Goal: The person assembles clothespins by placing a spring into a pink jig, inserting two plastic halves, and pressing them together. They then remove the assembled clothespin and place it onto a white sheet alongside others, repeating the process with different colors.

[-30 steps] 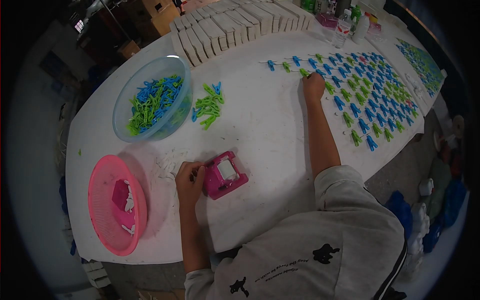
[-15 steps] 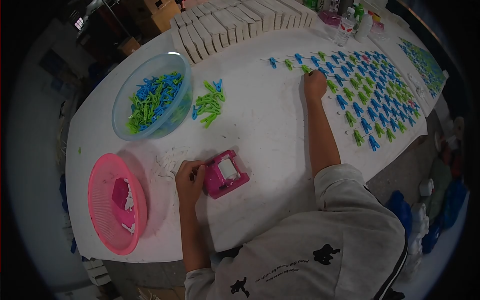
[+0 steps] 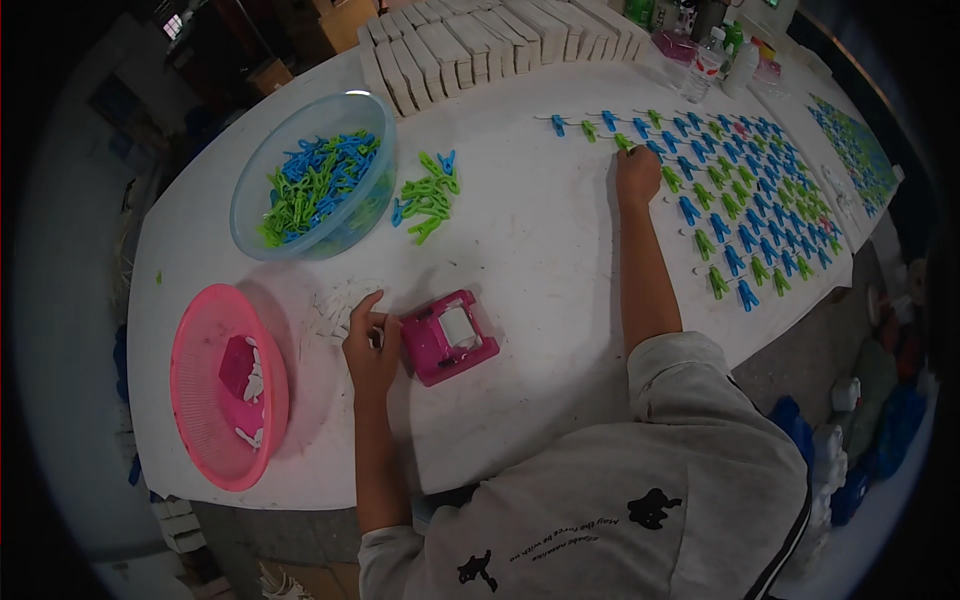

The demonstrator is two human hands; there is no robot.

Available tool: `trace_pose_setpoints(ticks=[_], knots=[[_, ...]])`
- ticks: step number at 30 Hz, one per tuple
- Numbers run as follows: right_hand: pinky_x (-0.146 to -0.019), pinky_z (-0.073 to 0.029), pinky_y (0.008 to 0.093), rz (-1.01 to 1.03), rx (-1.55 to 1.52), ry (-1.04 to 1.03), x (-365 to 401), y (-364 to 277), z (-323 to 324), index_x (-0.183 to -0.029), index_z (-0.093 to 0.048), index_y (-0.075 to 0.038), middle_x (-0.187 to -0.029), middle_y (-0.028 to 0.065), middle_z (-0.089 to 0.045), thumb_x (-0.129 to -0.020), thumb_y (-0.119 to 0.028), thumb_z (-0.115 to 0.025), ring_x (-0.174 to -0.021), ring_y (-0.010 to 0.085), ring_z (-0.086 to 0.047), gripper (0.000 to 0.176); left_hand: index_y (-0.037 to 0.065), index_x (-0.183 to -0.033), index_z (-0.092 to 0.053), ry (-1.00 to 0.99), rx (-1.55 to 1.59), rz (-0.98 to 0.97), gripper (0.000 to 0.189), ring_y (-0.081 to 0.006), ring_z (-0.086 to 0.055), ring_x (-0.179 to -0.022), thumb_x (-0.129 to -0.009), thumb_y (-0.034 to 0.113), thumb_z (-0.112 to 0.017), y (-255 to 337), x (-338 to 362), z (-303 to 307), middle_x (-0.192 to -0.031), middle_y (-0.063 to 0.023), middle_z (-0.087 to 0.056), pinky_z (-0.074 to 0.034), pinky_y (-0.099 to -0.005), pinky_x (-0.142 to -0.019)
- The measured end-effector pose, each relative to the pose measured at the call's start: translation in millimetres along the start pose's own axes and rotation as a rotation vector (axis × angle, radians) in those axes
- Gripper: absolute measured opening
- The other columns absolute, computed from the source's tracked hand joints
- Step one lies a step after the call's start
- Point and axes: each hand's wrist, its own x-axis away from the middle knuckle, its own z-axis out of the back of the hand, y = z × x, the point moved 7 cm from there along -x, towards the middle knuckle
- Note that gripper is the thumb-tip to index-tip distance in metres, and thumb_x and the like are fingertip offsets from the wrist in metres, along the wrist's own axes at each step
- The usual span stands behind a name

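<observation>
My right hand [image 3: 637,180] is closed at the left edge of the rows of clothespins, with its fingertips on a green clothespin [image 3: 622,142]. The lower part of that pin is hidden by the fingers. Around it lie blue clothespins [image 3: 689,210] and green ones in slanting rows, with thin pale lines at some of them. My left hand [image 3: 372,350] is open above the table, index finger raised and thumb apart, nothing visible between them. Just right of it sits a magenta holder [image 3: 425,345] with a white block [image 3: 459,327] in it. Small white pieces [image 3: 335,308] are scattered beyond the left hand.
A clear blue basin [image 3: 240,205] full of clothespins stands at the back left, with a loose heap [image 3: 428,200] beside it. Nearer is a pink basket [image 3: 185,400] with white pieces inside. White stacks [image 3: 480,55] line the far edge; bottles [image 3: 704,68] stand far right.
My left hand has opened, its index finger lifting away from the thumb, and has shifted slightly left of the magenta holder. My right hand stays at the green clothespin. The view has shifted slightly.
</observation>
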Motion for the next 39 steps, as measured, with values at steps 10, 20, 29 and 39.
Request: trace_pose_setpoints(ticks=[10, 20, 29, 39], knots=[[-0.072, -0.053, 0.0432, 0.098, 0.0, -0.003, 0.6, -0.4, -4.5, -0.086, -0.07, 0.0, -0.092, 0.0163, -0.068, -0.084, -0.027, -0.07, -0.083, 0.034, -0.066, 0.027, 0.008, -0.114, -0.063, 0.225, -0.081, -0.055, 0.027, -0.0088, -0.045, -0.057, -0.088, 0.005, -0.065, -8.9, -4.0, 38.5, -0.064, 0.0001, -0.053, -0.037, -0.024, -0.053], [-0.074, -0.053, 0.044, 0.259, 0.148, 0.075, 48.3, -29.0, 18.7, -0.1, -0.069, -0.002, -0.101, 0.0149, -0.062, -0.085, -0.043, -0.067, -0.087, 0.0329, -0.065, 0.044, 0.011, -0.107, -0.067, 0.063, -0.587, 0.222, 0.031, -0.0221, -0.055, -0.077, -0.078, 0.02, -0.075, -40.9, -1.1, 94.1, -0.081, -0.0057, -0.058, -0.047, -0.0367, -0.066], [-0.07, -0.054, 0.0363, 0.931, -0.271, 0.137, 122.7, -94.4, 26.0, -0.099, -0.068, -0.007, -0.095, 0.0083, -0.063, -0.086, -0.022, -0.068, -0.085, 0.0257, -0.063, 0.019, 0.007, -0.1, -0.071, 0.072, -0.675, 0.105, 0.026, -0.0261, -0.057, -0.093, -0.077, 0.017, -0.074, -40.1, -0.8, 70.3, -0.092, -0.0082, -0.065, -0.05, -0.0378, -0.081], [-0.06, -0.05, 0.0298, 0.976, -0.694, -0.46, 216.0, -147.3, 74.5, -0.099, -0.069, -0.008, -0.092, 0.0055, -0.063, -0.083, -0.012, -0.07, -0.076, 0.0189, -0.06, 0.017, 0.006, -0.097, -0.07, 0.307, -0.274, -0.149, 0.017, -0.0177, -0.065, -0.068, -0.08, 0.002, -0.069, 27.3, -4.1, 78.6, -0.083, -0.0068, -0.068, -0.052, -0.0284, -0.06]])
